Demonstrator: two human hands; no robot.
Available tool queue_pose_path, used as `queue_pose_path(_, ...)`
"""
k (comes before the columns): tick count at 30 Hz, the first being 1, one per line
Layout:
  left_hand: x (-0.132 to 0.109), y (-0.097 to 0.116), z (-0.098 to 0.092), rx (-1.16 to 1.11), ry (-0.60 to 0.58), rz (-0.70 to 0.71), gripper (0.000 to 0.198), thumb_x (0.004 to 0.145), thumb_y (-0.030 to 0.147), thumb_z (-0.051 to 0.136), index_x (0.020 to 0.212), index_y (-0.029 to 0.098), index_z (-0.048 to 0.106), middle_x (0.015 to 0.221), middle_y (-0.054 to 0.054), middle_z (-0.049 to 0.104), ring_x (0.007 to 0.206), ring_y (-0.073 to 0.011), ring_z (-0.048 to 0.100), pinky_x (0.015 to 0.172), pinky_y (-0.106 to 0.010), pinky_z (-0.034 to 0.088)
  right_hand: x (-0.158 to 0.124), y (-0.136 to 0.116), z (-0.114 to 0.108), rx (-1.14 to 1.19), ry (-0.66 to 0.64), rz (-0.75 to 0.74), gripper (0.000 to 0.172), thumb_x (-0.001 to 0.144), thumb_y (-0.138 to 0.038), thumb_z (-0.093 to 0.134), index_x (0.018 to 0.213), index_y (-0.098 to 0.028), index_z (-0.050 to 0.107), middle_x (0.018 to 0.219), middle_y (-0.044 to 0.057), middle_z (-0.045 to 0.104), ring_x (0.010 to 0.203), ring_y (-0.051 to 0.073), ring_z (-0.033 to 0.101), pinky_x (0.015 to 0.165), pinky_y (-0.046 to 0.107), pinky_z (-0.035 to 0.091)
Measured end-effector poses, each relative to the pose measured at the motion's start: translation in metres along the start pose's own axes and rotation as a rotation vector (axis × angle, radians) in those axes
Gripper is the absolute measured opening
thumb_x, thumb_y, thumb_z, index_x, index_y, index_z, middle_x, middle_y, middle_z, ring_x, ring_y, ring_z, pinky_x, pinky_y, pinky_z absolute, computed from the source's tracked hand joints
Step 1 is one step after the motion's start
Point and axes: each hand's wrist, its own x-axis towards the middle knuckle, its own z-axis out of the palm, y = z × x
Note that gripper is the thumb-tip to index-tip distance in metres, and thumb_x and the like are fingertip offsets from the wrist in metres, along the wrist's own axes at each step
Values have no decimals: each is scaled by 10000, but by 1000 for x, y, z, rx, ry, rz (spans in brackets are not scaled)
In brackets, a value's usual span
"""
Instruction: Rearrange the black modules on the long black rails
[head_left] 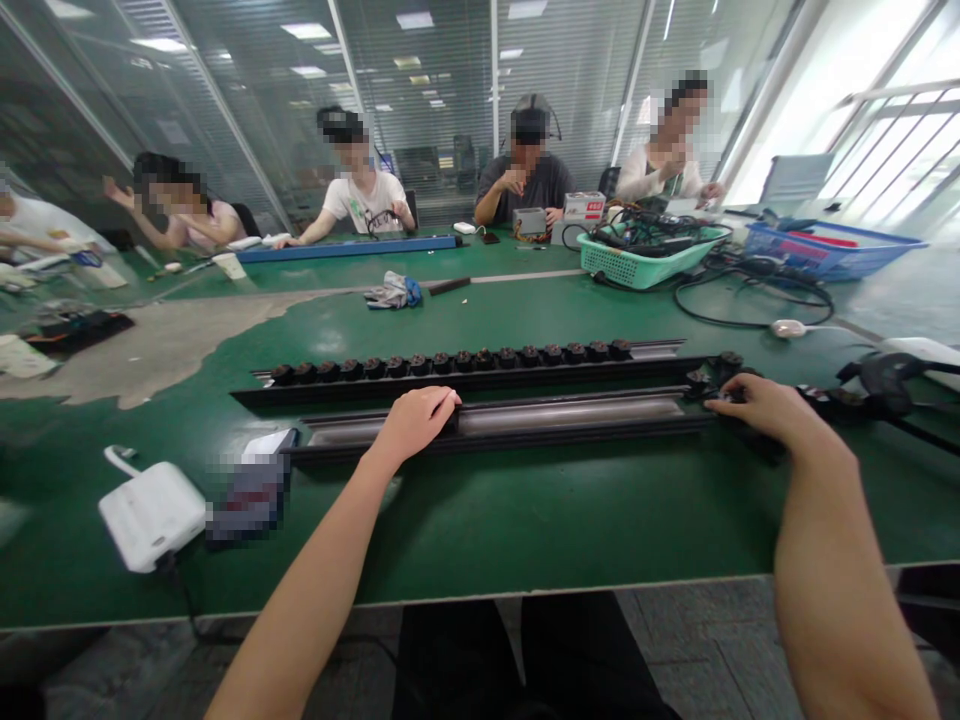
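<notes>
A long black rail (570, 418) with a bare silvery channel lies across the green table in front of me. My left hand (420, 420) rests over its left half, fingers curled down around a small black part (451, 420) that sits in the channel. At the rail's right end, my right hand (757, 405) has its thumb and fingers closed in among small black round parts (727, 362); what they grip is mostly hidden. Just behind lies a second black rail (465, 382), parallel to the first, with a row of several black round parts (463, 360) along it.
A white adapter (154, 515) with a cable and a dark pouch (251, 495) lie at the left. Farther back are a grey-blue glove (394, 290), a green basket (652, 262) of cables and a blue basket (832, 250). Several people sit across the table.
</notes>
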Motion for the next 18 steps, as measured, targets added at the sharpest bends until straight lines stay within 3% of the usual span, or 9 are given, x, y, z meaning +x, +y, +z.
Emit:
queue_pose_path(5, 0, -2, 1, 6, 1, -7, 370, 1008, 326, 357, 957, 223, 708, 1043, -36, 761, 987, -223, 697, 883, -318, 493, -2, -12, 1, -75, 26, 36, 430, 865, -595, 601, 1037, -202, 639, 931, 164, 683, 743, 247, 562, 696, 369, 387)
queue_pose_path(11, -1, 0, 0, 4, -7, -13, 371, 1005, 319, 352, 951, 224, 707, 1044, -34, 761, 990, -225, 696, 866, -319, 489, -10, -43, 7, -101, 395, -30, 340, 982, -459, 432, 1031, -188, 631, 898, 153, 686, 795, 250, 573, 696, 351, 359)
queue_pose_path(15, -2, 0, -1, -6, 0, -8, 367, 1007, 317, 355, 940, 225, 704, 1024, -30, 760, 978, -222, 695, 872, -317, 484, -28, -93, 21, -24, 538, -354, 297, 995, -396, 399, 923, -191, 602, 806, 101, 639, 788, 235, 570, 716, 335, 377)
queue_pose_path(18, -3, -2, 0, -10, 14, 1, 366, 1010, 317, 358, 938, 224, 704, 1015, -29, 759, 975, -221, 694, 866, -315, 480, -50, -139, 34, 7, 461, -657, 303, 1015, -369, 372, 885, -196, 583, 803, 94, 632, 791, 227, 570, 770, 343, 414)
